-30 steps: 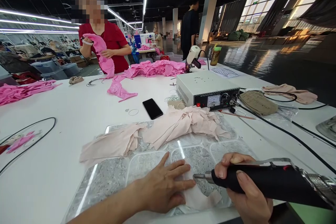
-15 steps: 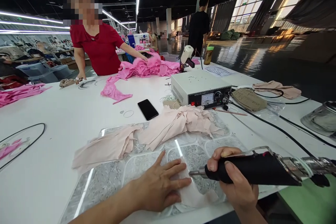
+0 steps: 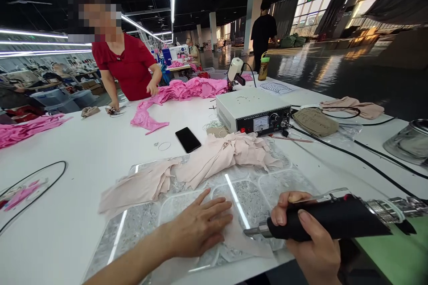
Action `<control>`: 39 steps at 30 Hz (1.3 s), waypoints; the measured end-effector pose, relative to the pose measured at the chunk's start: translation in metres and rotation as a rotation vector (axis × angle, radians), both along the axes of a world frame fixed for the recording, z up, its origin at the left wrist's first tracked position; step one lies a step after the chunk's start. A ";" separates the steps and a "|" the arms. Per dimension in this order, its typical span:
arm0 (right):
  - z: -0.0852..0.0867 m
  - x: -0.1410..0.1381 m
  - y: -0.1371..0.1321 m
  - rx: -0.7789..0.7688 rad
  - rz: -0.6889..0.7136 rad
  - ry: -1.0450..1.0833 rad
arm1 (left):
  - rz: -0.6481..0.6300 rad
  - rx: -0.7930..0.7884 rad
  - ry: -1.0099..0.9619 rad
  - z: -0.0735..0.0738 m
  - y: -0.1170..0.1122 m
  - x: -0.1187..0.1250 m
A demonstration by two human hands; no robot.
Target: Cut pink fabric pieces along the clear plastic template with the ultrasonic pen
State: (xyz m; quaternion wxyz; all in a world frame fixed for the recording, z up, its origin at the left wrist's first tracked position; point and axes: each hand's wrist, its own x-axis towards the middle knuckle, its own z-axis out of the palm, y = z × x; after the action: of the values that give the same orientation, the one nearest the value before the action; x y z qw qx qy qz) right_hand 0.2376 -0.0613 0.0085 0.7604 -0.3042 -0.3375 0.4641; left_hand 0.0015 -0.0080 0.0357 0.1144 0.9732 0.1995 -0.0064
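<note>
My left hand (image 3: 197, 227) lies flat with fingers stretched out, pressing a thin pale pink fabric piece (image 3: 242, 238) against a clear, grey-speckled sheet (image 3: 133, 236). My right hand (image 3: 309, 231) is wrapped round a black corded handheld tool (image 3: 337, 220) with a metal front end. Its narrow tip (image 3: 250, 231) meets or hovers just over the fabric, right of my left fingers; contact I cannot tell. Part of the fabric is hidden under my left hand. Beyond the hands lie a loose pile of pale pink pieces (image 3: 227, 156) and a neater stack of them (image 3: 140, 189).
A control box (image 3: 254, 107) with a meter stands behind the pile. Black cable (image 3: 347, 162) runs across the right side. A phone (image 3: 187, 139), a glass jar (image 3: 409, 142) and pink garments (image 3: 190, 89) are on the table. A co-worker in red (image 3: 130, 67) stands opposite.
The tool tip has shifted slightly right and down along the fabric, and my left hand slightly left. The co-worker's hand has drawn back from the pink pile. The person in black has moved right.
</note>
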 end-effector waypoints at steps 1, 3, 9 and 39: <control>-0.001 0.000 0.000 -0.003 -0.007 0.011 | 0.028 0.008 -0.028 -0.002 -0.007 0.001; -0.002 0.000 -0.001 -0.017 -0.007 0.024 | 0.071 0.019 -0.079 -0.008 -0.020 0.003; -0.003 0.001 -0.003 -0.023 -0.001 0.018 | 0.151 0.069 -0.178 -0.027 -0.040 0.007; 0.003 -0.002 -0.001 0.067 -0.028 -0.057 | 0.069 0.149 -0.047 -0.022 -0.033 0.008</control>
State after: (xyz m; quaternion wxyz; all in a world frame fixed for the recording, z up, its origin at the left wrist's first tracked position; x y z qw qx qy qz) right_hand 0.2359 -0.0623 0.0114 0.7664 -0.2965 -0.3702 0.4332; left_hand 0.0094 -0.0406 0.0138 0.0466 0.9714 0.2300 0.0353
